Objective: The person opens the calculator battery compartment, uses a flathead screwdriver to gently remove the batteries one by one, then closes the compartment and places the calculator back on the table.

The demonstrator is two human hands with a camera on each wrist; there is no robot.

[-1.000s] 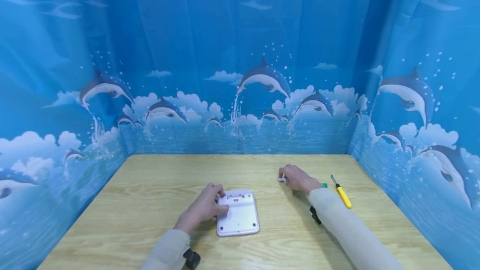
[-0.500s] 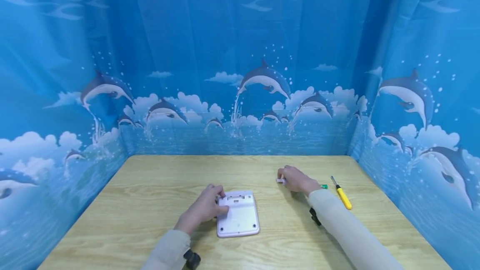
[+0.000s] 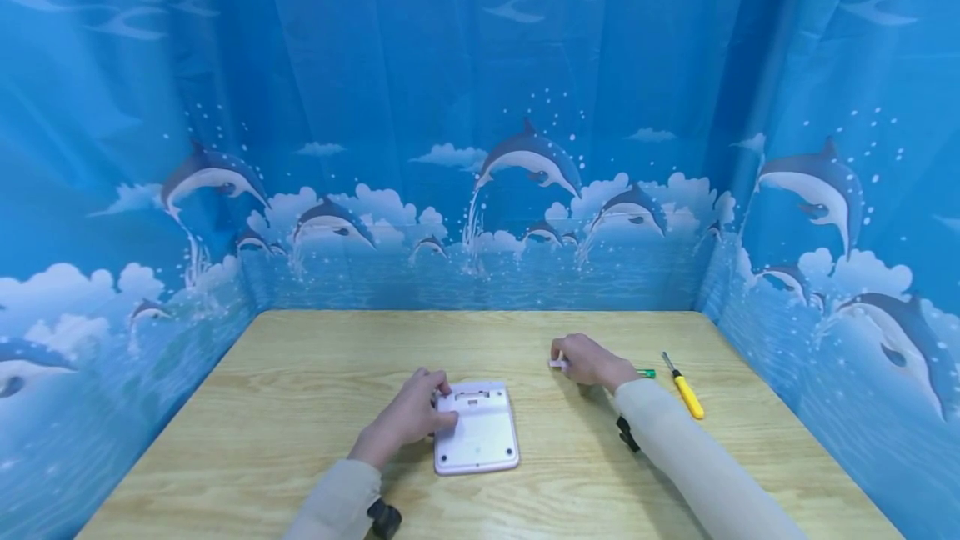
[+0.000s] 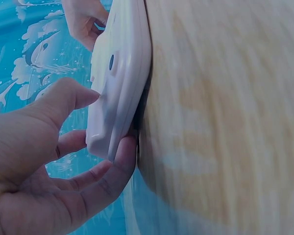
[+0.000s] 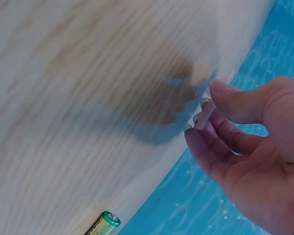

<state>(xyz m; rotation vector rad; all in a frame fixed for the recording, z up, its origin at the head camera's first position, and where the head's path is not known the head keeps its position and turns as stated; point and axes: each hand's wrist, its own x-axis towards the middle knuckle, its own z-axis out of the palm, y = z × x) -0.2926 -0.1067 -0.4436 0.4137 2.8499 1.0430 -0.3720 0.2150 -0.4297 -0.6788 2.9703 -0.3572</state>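
On the wooden table point(image 3: 300, 407), around the middle, a white device point(image 3: 480, 444) pinched at its left edge by the left hand point(image 3: 412, 412) might skid if that one-sided hold slipped; its long axis seems to run near to far, slot point(image 3: 472, 396) end pointing away. Well apart to its right, the right hand point(image 3: 590, 359) pinches a small white piece point(image 5: 205, 116), which a loose fingertip hold could drop near the battery point(image 5: 102, 224).
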